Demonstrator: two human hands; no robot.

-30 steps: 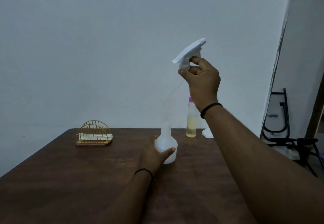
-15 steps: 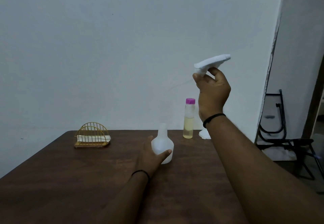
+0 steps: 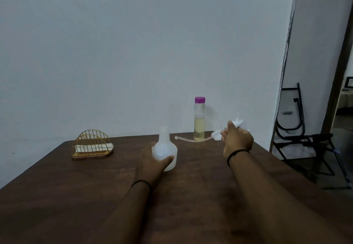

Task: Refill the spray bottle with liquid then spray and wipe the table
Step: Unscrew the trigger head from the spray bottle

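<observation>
Head view: left hand [image 3: 152,159] grips the open spray bottle [image 3: 165,151] mid-table [image 3: 57,196] to steady it; right hand [image 3: 236,140] clasps the removed sprayer [image 3: 216,135] near the far edge, clearing the neck for refill bottle [image 3: 199,121].

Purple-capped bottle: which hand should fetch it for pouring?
Likely right. The right hand is nearer the purple-capped bottle but must first drop the sprayer head; the left hand steadies the open spray bottle.

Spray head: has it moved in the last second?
Yes. The spray head, gripped by the right hand, dropped from above the purple-capped bottle to table level beside it.
</observation>
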